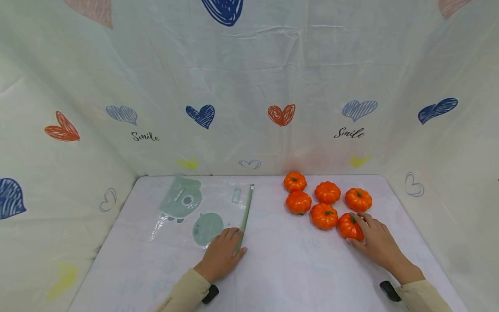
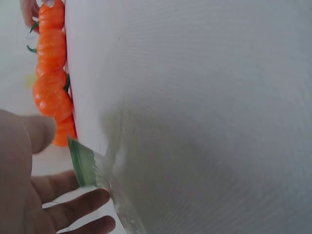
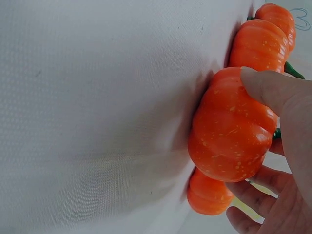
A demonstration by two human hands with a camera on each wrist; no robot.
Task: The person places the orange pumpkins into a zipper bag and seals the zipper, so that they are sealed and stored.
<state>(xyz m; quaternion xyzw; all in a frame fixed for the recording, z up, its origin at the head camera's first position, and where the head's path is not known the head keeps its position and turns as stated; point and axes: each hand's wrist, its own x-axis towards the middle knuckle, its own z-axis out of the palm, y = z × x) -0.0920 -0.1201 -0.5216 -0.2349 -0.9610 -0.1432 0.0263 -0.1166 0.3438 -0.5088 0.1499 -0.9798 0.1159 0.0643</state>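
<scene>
On the right of the head view, my right hand (image 1: 378,243) holds a small orange pumpkin (image 1: 347,227) with a green stem, thumb on one side and fingers around the other. That pumpkin (image 3: 231,131) still rests on the table in the right wrist view. A clear zip bag (image 1: 230,201) with pale green cartoon prints lies flat at the left. My left hand (image 1: 223,254) is at the near end of its green zip strip (image 1: 247,208). In the left wrist view the fingers touch the strip (image 2: 84,163) from one side, while the thumb stands apart from it.
Several more pumpkins (image 1: 327,192) sit grouped beside and behind the held one, near the table's back edge. The table (image 1: 280,264) has a white cover. A white curtain (image 1: 241,78) printed with hearts surrounds its back and sides.
</scene>
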